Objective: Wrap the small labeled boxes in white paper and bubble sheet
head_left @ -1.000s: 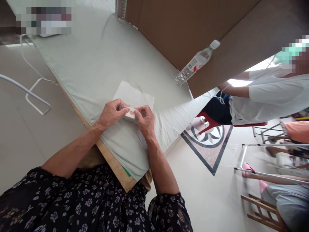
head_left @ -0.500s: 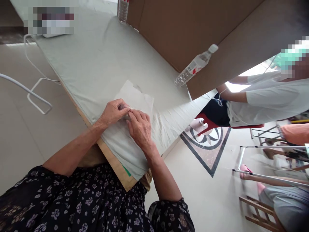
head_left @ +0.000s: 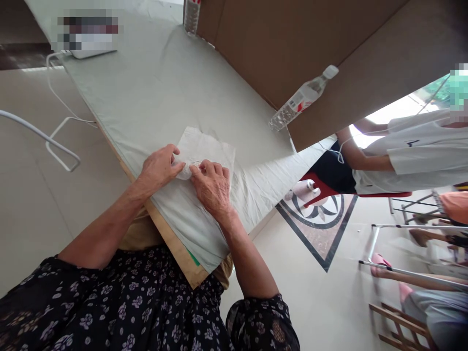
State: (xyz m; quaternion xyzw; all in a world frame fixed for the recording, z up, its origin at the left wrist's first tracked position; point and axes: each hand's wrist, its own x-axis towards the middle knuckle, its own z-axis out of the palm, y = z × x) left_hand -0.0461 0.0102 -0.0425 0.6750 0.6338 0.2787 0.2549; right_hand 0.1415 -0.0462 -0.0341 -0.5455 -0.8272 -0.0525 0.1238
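A thin white sheet (head_left: 204, 142), paper-like, lies on the pale cloth of the table near its front corner. Small pale bits (head_left: 195, 164) show along its near, turned-up edge between my hands. My left hand (head_left: 159, 166) rests at the sheet's left side, with thumb and forefinger apart and the thumb tip beside the edge. On the right, my right hand (head_left: 213, 189) has its fingers curled over the near edge, thumb and fingertips close together on it. What lies under those fingertips is partly hidden.
A clear plastic bottle (head_left: 302, 101) leans by a large brown cardboard panel (head_left: 266, 53); another bottle (head_left: 192, 18) stands farther back. A white device (head_left: 93, 51) with a cable sits at the far left. Across the table, a person in a white shirt (head_left: 413, 151) sits.
My left hand has drawn back to the left, its thumb and forefinger parting from the right hand. The near edge of the sheet and the pale bits now show between them.
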